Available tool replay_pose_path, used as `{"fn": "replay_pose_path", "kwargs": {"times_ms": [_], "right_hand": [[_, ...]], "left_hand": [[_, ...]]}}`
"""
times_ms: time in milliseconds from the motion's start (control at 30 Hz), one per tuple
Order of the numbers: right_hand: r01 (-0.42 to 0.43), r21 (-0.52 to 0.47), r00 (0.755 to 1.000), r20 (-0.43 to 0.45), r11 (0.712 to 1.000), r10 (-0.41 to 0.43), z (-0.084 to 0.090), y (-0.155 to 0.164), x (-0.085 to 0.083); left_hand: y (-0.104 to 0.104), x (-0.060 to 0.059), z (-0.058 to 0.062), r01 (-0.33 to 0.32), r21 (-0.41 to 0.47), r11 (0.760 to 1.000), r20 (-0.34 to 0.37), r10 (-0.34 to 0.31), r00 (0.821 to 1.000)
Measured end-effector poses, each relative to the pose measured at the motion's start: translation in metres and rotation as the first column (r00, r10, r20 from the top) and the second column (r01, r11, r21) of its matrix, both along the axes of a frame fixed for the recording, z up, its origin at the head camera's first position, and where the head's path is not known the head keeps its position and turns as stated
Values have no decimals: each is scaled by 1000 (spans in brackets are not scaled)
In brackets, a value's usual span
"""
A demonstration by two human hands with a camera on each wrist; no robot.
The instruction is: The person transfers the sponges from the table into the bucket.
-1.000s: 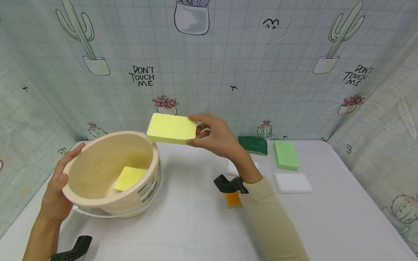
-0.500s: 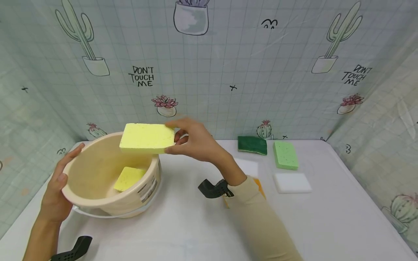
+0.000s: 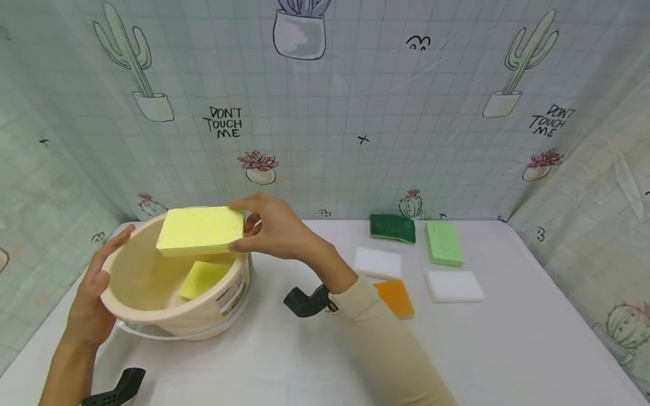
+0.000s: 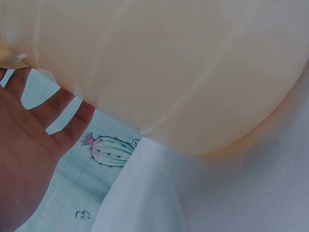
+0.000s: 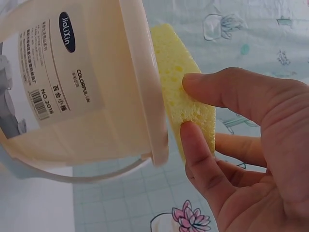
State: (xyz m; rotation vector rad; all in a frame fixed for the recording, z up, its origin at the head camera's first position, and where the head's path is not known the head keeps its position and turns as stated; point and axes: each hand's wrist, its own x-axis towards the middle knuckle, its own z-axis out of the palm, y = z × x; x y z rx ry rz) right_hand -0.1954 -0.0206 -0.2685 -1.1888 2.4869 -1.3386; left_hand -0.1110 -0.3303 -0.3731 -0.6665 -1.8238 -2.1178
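Moved left over the tilted tub [image 3: 152,293], the right hand [image 3: 276,228] pinches 1 sponge [image 3: 200,230] while the left hand [image 3: 93,299] steadies its rim with straight fingers.

Bright, even light with soft shadows; head view bends at its edges; left wrist view blurred.

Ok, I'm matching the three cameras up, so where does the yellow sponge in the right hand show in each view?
Head: the held yellow sponge is left of centre, over the beige bucket, pinched at its right end by the right hand.
Left wrist: not in it; only the bucket's wall and the left hand.
Right wrist: the sponge is at centre, edge-on, just right of the bucket's rim.
Shared landmark: the beige bucket.
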Motion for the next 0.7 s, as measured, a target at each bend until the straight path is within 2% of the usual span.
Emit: {"fn": "replay_pose_path", "kwargs": {"times_ms": [167,533,700], "right_hand": [[-22,31,1000,-15,999,22,0,-9,2],[-56,211,989,-124,976,83,1,-32,8],[-85,250,985,-123,965,119,1,-41,12]], "left_hand": [[1,-1,0,15,-4,1000,-17,-15,1000],[1,2,3,-22,-23,999,18,23,1000],[2,1,5,-31,-33,999,19,32,999]]}}
